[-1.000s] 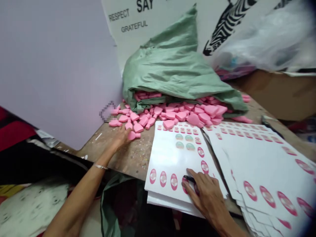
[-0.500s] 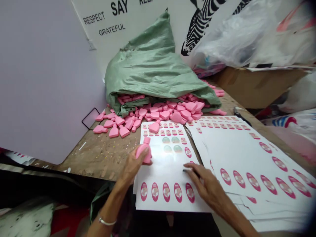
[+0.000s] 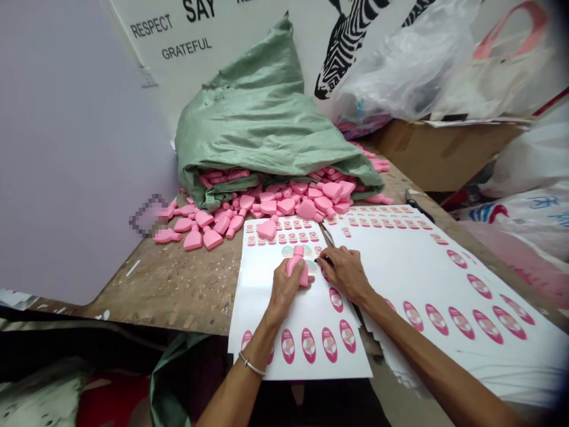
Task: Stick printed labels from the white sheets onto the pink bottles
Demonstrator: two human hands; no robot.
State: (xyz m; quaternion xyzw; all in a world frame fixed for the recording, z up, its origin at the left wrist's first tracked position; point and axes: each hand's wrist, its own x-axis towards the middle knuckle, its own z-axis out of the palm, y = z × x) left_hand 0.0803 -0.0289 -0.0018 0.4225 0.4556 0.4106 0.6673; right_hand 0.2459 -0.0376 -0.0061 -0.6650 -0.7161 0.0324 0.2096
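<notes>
My left hand [image 3: 284,290] is wrapped round a pink toy bottle [image 3: 297,254], holding it upright above the sticker sheet [image 3: 267,284]. My right hand [image 3: 349,274] is closed in a pinch just right of the bottle, over the sheet's right edge. Something small and dark shows at its fingertips, too small to name. Oval pink stickers [image 3: 308,346] line the sheet's lower part, with small stickers in rows at the top. Pale green stickers are partly hidden behind the bottle. One loose pink bottle [image 3: 267,228] lies on the sheet's top edge.
A green sack [image 3: 262,130] spills a heap of pink bottles [image 3: 306,207] across the back of the wooden table [image 3: 178,290]. More sticker sheets [image 3: 400,261] are stacked at the right, beside a black-handled tool [image 3: 418,206]. A cardboard box [image 3: 427,154] stands behind.
My left hand has carried the pink bottle to the right over the sheet. My right hand has moved up the sheet to beside the bottle, its fingers now pinched. The view has shifted slightly.
</notes>
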